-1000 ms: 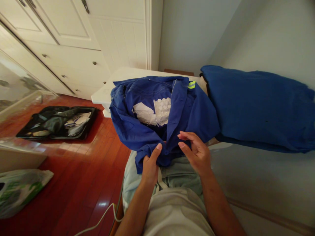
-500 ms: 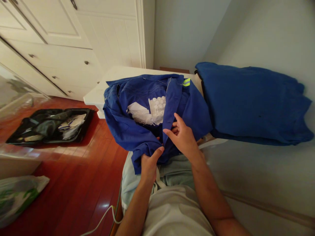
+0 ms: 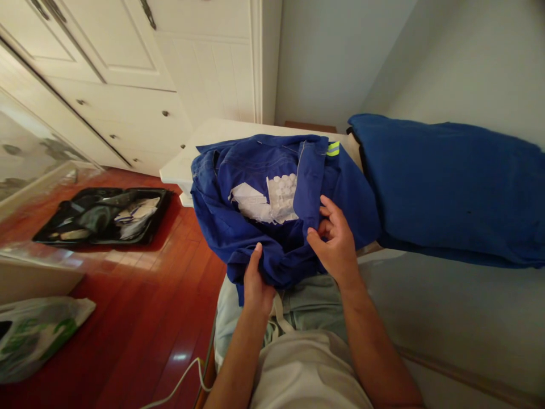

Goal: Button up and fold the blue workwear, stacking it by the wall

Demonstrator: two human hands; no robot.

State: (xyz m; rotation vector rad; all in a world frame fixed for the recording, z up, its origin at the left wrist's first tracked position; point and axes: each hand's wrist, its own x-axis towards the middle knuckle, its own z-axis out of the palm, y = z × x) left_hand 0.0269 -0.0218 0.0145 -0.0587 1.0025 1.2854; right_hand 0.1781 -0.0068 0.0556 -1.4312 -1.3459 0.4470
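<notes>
A blue work jacket (image 3: 272, 250) lies bunched over the white surface and my lap, its inside showing. Two whitish patches show within it: a flat torn-edged one (image 3: 249, 200) and one covered in round bumps (image 3: 281, 196). A yellow-and-silver reflective strip (image 3: 333, 149) sits at its far right. My left hand (image 3: 258, 281) grips the near edge, thumb on top and fingers hidden beneath the cloth. With thumb and curled fingers, my right hand (image 3: 334, 238) holds the lower end of a long blue flap (image 3: 310, 182).
A folded blue cloth bundle (image 3: 447, 187) lies to the right, against the wall. White cabinets (image 3: 213, 74) stand ahead. On the red wooden floor (image 3: 170, 284) are an open black suitcase (image 3: 106, 216) with things inside and a plastic bag (image 3: 38, 335). A white cable (image 3: 179, 386) runs near my left side.
My right hand has drawn the flap's lower end up and to the right, away from my left hand. My left thumb has shifted left on the near cloth. The view has turned slightly left.
</notes>
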